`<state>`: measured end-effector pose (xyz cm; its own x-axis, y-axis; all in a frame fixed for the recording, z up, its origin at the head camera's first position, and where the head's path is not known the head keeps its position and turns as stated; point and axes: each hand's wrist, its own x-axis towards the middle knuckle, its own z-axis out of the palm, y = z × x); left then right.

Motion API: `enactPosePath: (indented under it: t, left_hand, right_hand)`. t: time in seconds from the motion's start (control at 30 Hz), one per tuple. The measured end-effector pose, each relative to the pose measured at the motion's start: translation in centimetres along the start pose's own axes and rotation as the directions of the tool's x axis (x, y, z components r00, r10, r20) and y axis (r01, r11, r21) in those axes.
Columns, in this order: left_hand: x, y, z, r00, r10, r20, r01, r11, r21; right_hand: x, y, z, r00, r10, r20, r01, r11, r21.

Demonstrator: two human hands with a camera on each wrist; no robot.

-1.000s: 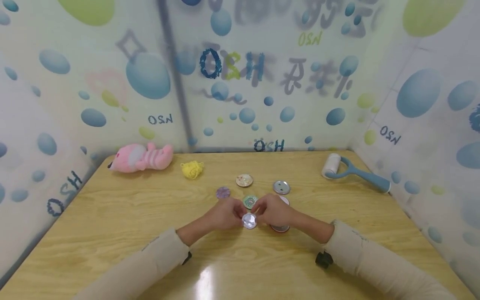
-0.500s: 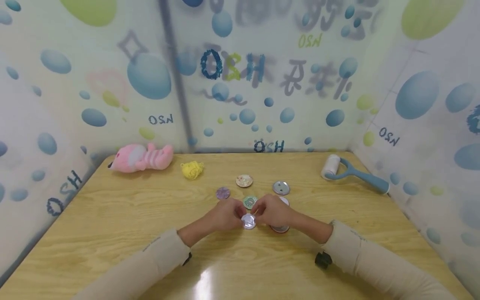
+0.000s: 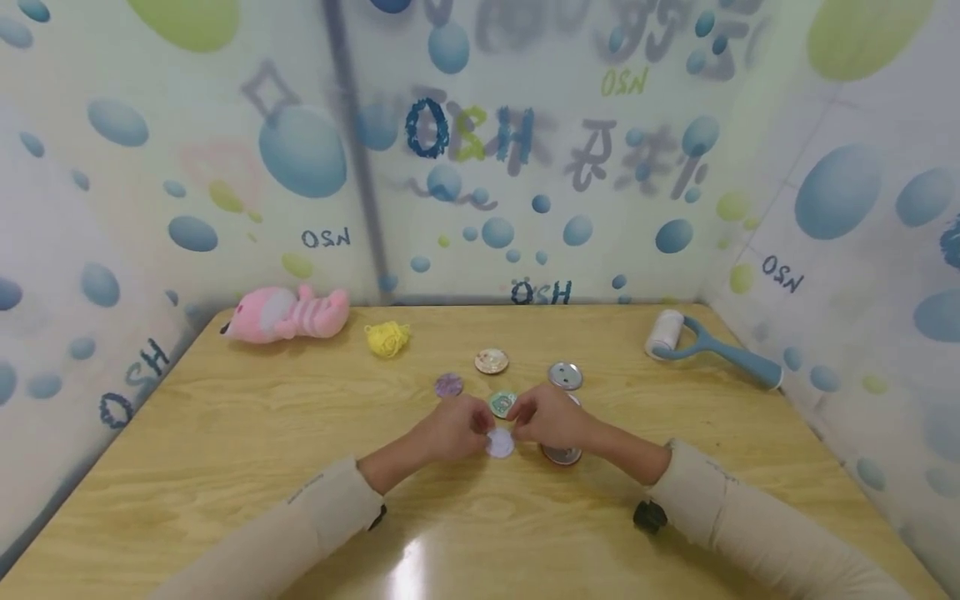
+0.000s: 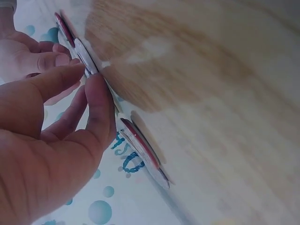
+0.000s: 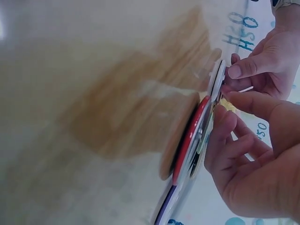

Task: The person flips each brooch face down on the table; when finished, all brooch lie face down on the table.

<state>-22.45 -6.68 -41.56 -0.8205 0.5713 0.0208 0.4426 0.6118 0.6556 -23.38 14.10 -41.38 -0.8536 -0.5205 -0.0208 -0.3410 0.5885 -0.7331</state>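
Between my two hands, at the middle of the table, is a small round pin badge (image 3: 500, 443), pale and whitish from above. My left hand (image 3: 454, 429) pinches its left edge with thumb and fingertips. My right hand (image 3: 553, 418) pinches the opposite edge. In the left wrist view the badge (image 4: 85, 56) appears edge-on, low over the tabletop; the right wrist view also shows the badge (image 5: 216, 79) from its side. Just beyond the hands lies a green badge (image 3: 502, 404). Beside my right hand is a red-rimmed badge (image 3: 562, 456), partly covered by it.
A purple badge (image 3: 448, 385), a cream patterned badge (image 3: 491, 361) and a silver-backed badge (image 3: 565, 376) lie farther back. Along the far side are a pink plush toy (image 3: 288, 315), yellow yarn (image 3: 387, 339) and a blue-handled lint roller (image 3: 712, 346). Printed walls enclose the table (image 3: 300, 442).
The badge's upper face has turned from shiny silver to a flat whitish look. Both hands stay almost in place around it; the head view has shifted slightly.
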Motion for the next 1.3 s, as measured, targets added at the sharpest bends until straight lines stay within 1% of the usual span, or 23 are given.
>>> enactPosePath:
  t: [0.17, 0.27, 0.4, 0.53, 0.63, 0.73, 0.9, 1.03, 1.17, 1.3]
  left_hand:
    - [0.1, -0.1, -0.2, 0.999, -0.008, -0.031, 0.007, 1.000, -0.023]
    - [0.4, -0.3, -0.2, 0.999, 0.006, -0.045, -0.007, 1.000, -0.020]
    - [0.8, -0.5, 0.0, 0.998, 0.028, -0.054, -0.027, 0.999, 0.032]
    - [1.0, -0.3, -0.2, 0.998, 0.001, -0.063, 0.006, 0.994, 0.108]
    - [1.1, -0.1, -0.3, 0.997, -0.025, -0.071, 0.037, 0.985, 0.171]
    - [1.2, 0.1, -0.5, 0.996, -0.037, -0.079, 0.053, 0.975, 0.215]
    - [1.4, 0.3, -0.4, 0.996, -0.037, -0.076, 0.053, 0.973, 0.226]
    - [1.7, 0.3, -0.4, 0.997, -0.022, -0.077, 0.038, 0.974, 0.223]
    - [1.9, 0.3, -0.3, 0.997, -0.022, -0.070, 0.038, 0.969, 0.243]
    - [2.2, 0.3, 0.0, 0.998, -0.028, -0.051, 0.041, 0.963, 0.265]
  right_hand:
    - [0.1, -0.1, -0.4, 0.999, 0.038, -0.007, -0.038, 0.999, -0.019]
    - [0.2, -0.1, -0.7, 0.999, 0.034, -0.019, -0.035, 0.999, -0.036]
    - [0.2, -0.2, -1.0, 0.998, 0.028, -0.051, -0.031, 0.998, -0.053]
    - [0.5, 0.1, -1.2, 0.995, 0.025, -0.100, -0.036, 0.994, -0.103]
    - [0.8, 0.4, -1.3, 0.992, 0.021, -0.128, -0.040, 0.988, -0.150]
    - [1.2, 0.6, -1.4, 0.990, 0.007, -0.144, -0.034, 0.981, -0.191]
    - [1.6, 0.7, -1.6, 0.990, -0.013, -0.137, -0.019, 0.973, -0.230]
    - [1.8, 0.6, -1.7, 0.992, 0.020, -0.127, -0.051, 0.968, -0.245]
    - [1.9, 0.5, -1.6, 0.992, 0.064, -0.112, -0.088, 0.971, -0.222]
    - [2.0, 0.4, -1.4, 0.994, 0.069, -0.084, -0.083, 0.980, -0.179]
